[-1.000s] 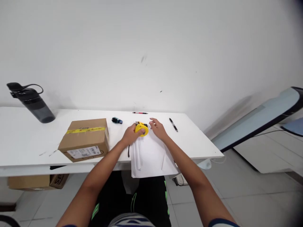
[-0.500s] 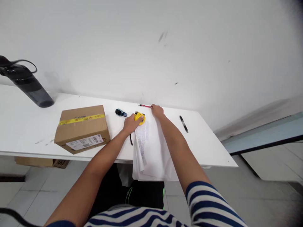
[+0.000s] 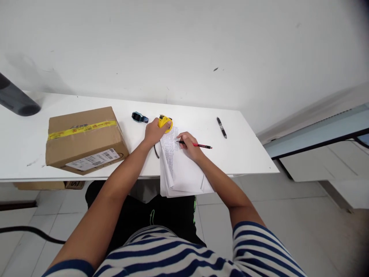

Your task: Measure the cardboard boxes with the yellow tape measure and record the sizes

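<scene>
My left hand [image 3: 153,133] is closed around a yellow tape measure [image 3: 165,122] at the top of a stack of paper sheets [image 3: 186,171]. Small dense writing covers the upper left of the top sheet, and the stack hangs over the front edge of the table. In my right hand [image 3: 190,146] is a red and black pen [image 3: 203,146], gripped between the fingers with its tip at the written part of the paper. The pen's middle is hidden by my fingers.
On the white table [image 3: 245,154] lie a black pen [image 3: 221,127] to the right and a dark wristwatch [image 3: 140,117]. A taped cardboard box [image 3: 83,134] sits left of my left arm. Farther left stands a dark bottle [image 3: 17,98], and a wall rises behind the table.
My right hand has picked up the red and black pen from the table's back edge and brought it down onto the paper. My left hand still holds the tape measure. The view has shifted.
</scene>
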Motion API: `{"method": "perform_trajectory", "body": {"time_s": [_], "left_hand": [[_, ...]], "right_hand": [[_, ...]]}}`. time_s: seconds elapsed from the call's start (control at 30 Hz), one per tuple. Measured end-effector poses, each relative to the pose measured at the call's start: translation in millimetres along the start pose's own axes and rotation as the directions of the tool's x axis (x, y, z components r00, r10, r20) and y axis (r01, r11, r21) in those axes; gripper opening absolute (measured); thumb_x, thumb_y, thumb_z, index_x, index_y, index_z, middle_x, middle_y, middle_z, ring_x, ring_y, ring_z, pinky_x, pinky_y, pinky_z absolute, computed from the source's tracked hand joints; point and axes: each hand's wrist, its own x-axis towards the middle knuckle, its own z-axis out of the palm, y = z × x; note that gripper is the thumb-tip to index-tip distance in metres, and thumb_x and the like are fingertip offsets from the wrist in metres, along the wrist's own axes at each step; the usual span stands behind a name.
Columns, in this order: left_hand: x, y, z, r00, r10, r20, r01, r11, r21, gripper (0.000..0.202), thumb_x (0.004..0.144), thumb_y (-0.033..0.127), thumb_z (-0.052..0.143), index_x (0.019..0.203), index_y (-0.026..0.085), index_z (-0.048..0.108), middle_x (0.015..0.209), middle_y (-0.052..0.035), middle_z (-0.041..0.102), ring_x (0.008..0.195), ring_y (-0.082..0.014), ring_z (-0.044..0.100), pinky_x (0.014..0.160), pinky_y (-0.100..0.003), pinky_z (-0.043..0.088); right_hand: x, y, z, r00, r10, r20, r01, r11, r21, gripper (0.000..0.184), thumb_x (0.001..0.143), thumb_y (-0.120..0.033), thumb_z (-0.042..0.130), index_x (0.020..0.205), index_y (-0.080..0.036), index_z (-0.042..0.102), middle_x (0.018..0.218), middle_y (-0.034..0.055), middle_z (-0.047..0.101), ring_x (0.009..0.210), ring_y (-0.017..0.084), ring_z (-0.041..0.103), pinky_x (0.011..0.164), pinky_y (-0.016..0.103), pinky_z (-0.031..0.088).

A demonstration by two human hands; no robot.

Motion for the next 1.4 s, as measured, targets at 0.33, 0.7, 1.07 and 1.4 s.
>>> {"method": "perform_trajectory", "body": {"time_s": [0.33,0.7,1.07,1.4], "left_hand": [[2,2,2.7,1.000,-0.016,0.001,0.016,1.000,0.016,0.046,0.082,0.068,0.057,0.078,0.024,0.048,0.078,-0.0016,0.062,0.074,-0.0194,0.057,0.064,-0.030,0.038],[-1,4,1.5,1.000,0.001,-0.016,-0.001,1.000,-0.013,0.046,0.080,0.064,0.062,0.074,0.023,0.043,0.070,0.0013,0.055,0.066,-0.0161,0.051,0.060,-0.029,0.034],[-2,8,1.8,0.996,-0.063,-0.063,0.053,0.987,-0.150,0.042,0.081,0.060,0.065,0.073,0.023,0.046,0.070,0.0017,0.056,0.065,-0.0149,0.052,0.058,-0.029,0.036],[-3,9,0.3,0.997,-0.058,-0.051,0.053,0.994,-0.098,0.043,0.083,0.063,0.061,0.076,0.023,0.046,0.077,-0.0006,0.060,0.072,-0.0172,0.056,0.062,-0.030,0.038]], "right_hand": [[2,-6,8,0.989,0.144,-0.045,-0.149,0.976,-0.160,0.046,0.083,-0.053,0.060,0.056,-0.023,0.038,0.056,-0.0033,0.047,0.056,0.012,0.042,0.057,0.028,0.035],[3,-6,8,0.987,0.162,-0.005,-0.161,0.979,-0.129,0.043,0.080,-0.050,0.060,0.054,-0.023,0.038,0.055,-0.0029,0.047,0.056,0.012,0.043,0.058,0.028,0.037],[1,-9,9,0.989,0.145,-0.037,-0.149,0.979,-0.139,0.049,0.081,-0.051,0.059,0.055,-0.024,0.028,0.053,-0.0051,0.035,0.053,0.010,0.034,0.054,0.028,0.030],[1,-8,6,0.989,0.144,0.026,-0.138,0.975,-0.174,0.053,0.083,-0.058,0.058,0.054,-0.024,0.031,0.055,-0.0029,0.043,0.056,0.011,0.039,0.056,0.028,0.034]]}}
